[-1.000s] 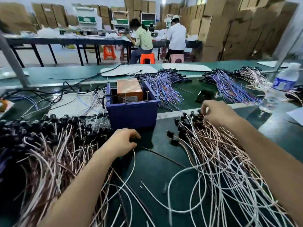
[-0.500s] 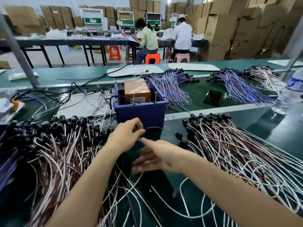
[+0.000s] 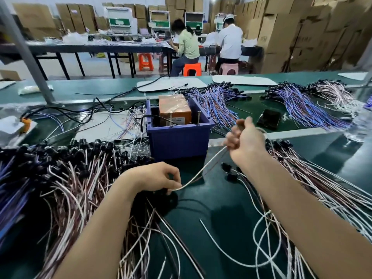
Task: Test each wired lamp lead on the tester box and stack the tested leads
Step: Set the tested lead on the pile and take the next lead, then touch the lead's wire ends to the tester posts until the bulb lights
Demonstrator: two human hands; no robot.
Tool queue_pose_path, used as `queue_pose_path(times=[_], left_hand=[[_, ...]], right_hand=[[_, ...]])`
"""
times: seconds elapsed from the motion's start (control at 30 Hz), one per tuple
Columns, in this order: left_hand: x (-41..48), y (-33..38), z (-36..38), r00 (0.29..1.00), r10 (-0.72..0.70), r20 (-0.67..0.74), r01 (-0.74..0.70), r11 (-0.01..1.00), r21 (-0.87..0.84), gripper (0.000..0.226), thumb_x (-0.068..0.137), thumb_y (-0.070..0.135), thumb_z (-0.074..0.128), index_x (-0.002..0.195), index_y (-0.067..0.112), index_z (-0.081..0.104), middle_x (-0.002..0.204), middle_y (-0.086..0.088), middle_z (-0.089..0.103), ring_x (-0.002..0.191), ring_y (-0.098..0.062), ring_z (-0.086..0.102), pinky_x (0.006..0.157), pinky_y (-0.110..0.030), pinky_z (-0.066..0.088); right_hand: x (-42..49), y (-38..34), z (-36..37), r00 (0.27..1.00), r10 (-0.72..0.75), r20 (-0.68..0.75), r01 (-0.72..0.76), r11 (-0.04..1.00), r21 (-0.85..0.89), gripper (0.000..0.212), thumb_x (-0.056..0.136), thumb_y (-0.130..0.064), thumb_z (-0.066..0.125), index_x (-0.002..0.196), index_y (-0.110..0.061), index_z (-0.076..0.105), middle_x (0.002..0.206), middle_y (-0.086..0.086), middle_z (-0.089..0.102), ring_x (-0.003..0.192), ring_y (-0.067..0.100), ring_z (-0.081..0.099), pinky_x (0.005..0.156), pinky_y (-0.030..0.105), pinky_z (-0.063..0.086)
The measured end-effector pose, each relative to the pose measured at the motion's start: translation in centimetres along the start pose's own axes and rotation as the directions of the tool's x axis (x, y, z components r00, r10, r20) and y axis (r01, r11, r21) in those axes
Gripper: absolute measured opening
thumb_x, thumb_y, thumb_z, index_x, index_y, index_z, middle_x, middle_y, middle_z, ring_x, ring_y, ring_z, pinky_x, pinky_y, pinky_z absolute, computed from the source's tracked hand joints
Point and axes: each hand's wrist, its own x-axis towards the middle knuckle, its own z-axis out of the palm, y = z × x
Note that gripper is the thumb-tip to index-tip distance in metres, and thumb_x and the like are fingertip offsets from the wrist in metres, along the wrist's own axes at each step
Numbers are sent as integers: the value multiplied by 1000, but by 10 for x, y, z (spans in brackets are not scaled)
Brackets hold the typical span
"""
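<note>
A blue tester box (image 3: 178,137) with an orange block (image 3: 174,108) and two metal pins inside stands mid-table. One lamp lead (image 3: 203,169), white and brown wires, stretches taut between my hands in front of the box. My left hand (image 3: 159,177) pinches its lower end by a black socket. My right hand (image 3: 244,140) grips the upper wire ends, raised beside the box's right corner. A big pile of leads with black sockets (image 3: 66,178) lies on the left. Another pile (image 3: 314,184) fans out on the right.
Purple-wired lead bundles (image 3: 217,103) lie behind the box, with a black phone (image 3: 268,118) and a water bottle (image 3: 360,125) to the right. Black cables run to the left rear past a grey post (image 3: 26,55). Two people sit at a far table.
My right hand went from the right pile to my left hand, took the wire ends and pulled them up to the right. The lead is now drawn taut between both hands.
</note>
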Motion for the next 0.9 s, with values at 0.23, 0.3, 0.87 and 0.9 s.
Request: queue_pose_path(times=[0.23,0.3,0.87,0.9], left_hand=[[3,14,7,992,13,-124,-56,933,-354,22,90,14,64,111,23,62,99,-2,73,83,-8,64,72,-24,51],[5,21,9,975,26,-222,-146,827,-542,26,92,12,60,117,19,58,104,-4,72,85,-10,65,77,-25,51],[0,28,6,925,240,-293,-378,635,-673,23,86,28,68,104,13,64,65,10,55,57,-2,47,55,-15,38],[0,29,7,923,217,-318,-377,677,-632,21,88,29,65,102,14,65,59,11,52,52,-1,45,51,-13,36]], right_hand=[[-13,-8,29,944,-4,331,0,1000,14,48,103,-43,29,68,-15,48,43,-6,23,35,9,15,38,18,10],[-20,7,32,879,88,469,-77,996,-44,54,101,-51,27,67,-15,49,41,-6,23,34,9,15,36,17,13],[-16,13,31,799,363,479,-150,892,-427,47,102,-38,32,69,-11,51,45,-4,24,33,8,20,37,14,16],[-16,14,30,806,370,462,-155,885,-439,44,101,-37,34,70,-12,51,45,-3,24,33,8,20,37,14,16]])
